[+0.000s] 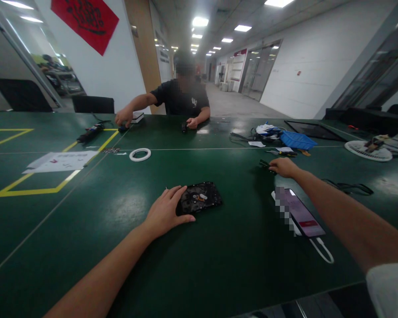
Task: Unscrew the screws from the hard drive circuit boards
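Observation:
A black phone with its inside bared (204,197) lies on the green table in front of me. My left hand (167,207) holds its left end, with the fingers on the upper corner and the thumb along the near edge. Farther to the right, my right hand (283,168) pinches a small dark green piece that looks like a circuit board (265,164), just above or on the table; I cannot tell which. Below my right forearm lies a lit phone (307,214), with a white cable (325,251) at its near end.
Across the table (126,251) sits a person (184,95) with both hands on small dark things. A white ring (140,154) and a paper sheet (63,161) lie left. A blue tray (298,140), a screwdriver (287,153) and a fan (368,150) are at the right.

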Available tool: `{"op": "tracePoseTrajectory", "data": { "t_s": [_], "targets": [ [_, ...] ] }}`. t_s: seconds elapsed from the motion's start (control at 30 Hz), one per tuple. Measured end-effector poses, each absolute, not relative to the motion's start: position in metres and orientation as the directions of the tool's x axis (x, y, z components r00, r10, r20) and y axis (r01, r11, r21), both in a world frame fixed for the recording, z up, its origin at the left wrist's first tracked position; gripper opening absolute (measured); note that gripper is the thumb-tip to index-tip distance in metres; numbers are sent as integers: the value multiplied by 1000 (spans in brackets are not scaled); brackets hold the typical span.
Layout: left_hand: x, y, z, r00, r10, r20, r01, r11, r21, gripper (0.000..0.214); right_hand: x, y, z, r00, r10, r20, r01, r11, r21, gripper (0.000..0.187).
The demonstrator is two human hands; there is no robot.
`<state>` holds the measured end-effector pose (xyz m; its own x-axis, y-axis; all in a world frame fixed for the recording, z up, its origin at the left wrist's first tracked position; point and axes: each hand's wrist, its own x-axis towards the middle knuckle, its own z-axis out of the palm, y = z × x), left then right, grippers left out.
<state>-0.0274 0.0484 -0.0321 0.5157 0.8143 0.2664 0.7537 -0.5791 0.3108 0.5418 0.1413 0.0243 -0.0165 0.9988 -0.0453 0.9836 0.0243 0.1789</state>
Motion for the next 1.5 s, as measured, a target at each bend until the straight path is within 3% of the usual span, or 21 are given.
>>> {"op": "tracePoseTrajectory", "data": {
  "t_s": [0.3, 0.57, 0.97, 1.17, 1.27, 1.37, 1.5],
  "targets": [
    [-46, 40, -22, 545, 794, 271, 733, -607, 306, 91, 494, 131, 27, 105, 994, -14, 976, -100, 191, 27],
    [-66, 38, -20, 536, 817, 214, 743, -576, 340, 96, 419, 134, 35, 115, 993, -7, 982, -113, 149, 24],
    [-67, 44, -18, 479, 847, 230, 759, -531, 378, 100, 284, 92, 15, -52, 994, 97, 997, 58, -55, 26],
    [-69, 52, -28, 443, 858, 260, 779, -512, 362, 79, 268, 66, 4, 37, 971, 237, 990, -3, -141, 29],
    [-69, 53, -30, 427, 860, 281, 792, -505, 342, 69, 282, 64, -3, 151, 910, 387, 962, -45, -270, 24],
    [-65, 50, -30, 459, 840, 288, 778, -537, 326, 76, 296, 67, -8, 213, 862, 460, 899, 12, -438, 19],
    [-52, 42, -29, 365, 874, 320, 830, -461, 313, 76, 286, 61, -11, 210, 908, 363, 692, 124, -711, 19]
  ]
}}
